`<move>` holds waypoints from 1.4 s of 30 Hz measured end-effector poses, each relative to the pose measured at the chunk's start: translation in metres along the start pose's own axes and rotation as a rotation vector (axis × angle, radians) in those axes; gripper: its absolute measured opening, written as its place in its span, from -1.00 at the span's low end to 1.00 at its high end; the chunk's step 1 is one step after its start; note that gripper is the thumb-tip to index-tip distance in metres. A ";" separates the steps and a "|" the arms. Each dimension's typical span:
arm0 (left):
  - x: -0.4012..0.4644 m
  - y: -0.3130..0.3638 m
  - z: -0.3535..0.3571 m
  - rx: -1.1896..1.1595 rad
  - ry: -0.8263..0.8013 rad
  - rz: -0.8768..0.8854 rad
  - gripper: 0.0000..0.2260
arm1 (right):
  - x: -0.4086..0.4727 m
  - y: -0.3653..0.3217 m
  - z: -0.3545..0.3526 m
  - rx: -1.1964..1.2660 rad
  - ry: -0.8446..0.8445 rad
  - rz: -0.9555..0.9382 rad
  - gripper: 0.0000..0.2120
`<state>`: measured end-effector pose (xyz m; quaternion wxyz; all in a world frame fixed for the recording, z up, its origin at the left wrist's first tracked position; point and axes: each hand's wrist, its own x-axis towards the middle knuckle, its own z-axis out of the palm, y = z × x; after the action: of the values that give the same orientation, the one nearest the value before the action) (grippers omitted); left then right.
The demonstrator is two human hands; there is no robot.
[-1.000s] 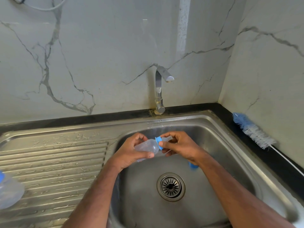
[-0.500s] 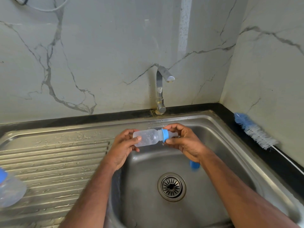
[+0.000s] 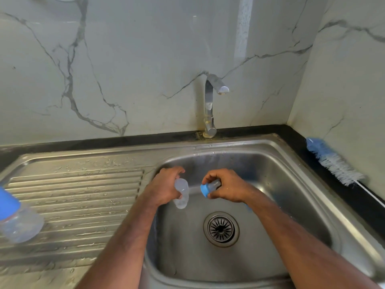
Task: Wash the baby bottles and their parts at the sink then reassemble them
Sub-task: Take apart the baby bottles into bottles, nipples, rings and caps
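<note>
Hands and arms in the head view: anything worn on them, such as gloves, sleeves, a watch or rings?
Nothing worn shows. The left hand and right hand are bare, without gloves. Both forearms are bare from the wrist down to the lower edge of the picture, with no sleeve in view. No watch, bracelet or ring can be seen on the parts that show.

Head-height view, forward and down, close over sink [image 3: 270,155]

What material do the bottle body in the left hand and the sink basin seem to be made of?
Bottle body: probably plastic, frosted and translucent, since the basin shows dimly through it. Sink basin: looks like stainless steel with a brushed, shiny finish; it carries soft grey reflections and water drops near its rim.
</note>
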<state>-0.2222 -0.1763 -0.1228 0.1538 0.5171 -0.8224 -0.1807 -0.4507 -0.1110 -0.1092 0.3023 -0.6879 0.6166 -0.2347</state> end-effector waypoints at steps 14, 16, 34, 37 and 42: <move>0.006 0.004 0.019 0.072 -0.089 -0.091 -0.49 | 0.005 0.008 0.002 -0.033 -0.005 0.024 -0.66; 0.007 0.003 0.022 0.073 -0.095 -0.104 -0.51 | 0.006 0.009 0.003 -0.035 -0.009 0.025 -0.66; 0.006 0.006 0.020 0.117 -0.079 -0.123 -0.52 | 0.008 0.011 0.003 -0.034 -0.016 0.035 -0.67; 0.003 0.008 0.019 0.090 -0.053 -0.085 -0.27 | 0.009 0.011 0.003 -0.032 0.008 0.032 -0.66; -0.005 0.012 0.008 -0.130 0.105 0.036 -0.22 | 0.009 0.009 0.002 0.081 0.143 0.037 -0.65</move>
<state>-0.2328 -0.1656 -0.1253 0.2332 0.5001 -0.8088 -0.2034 -0.4548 -0.1198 -0.1173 0.2894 -0.6453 0.6391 -0.3023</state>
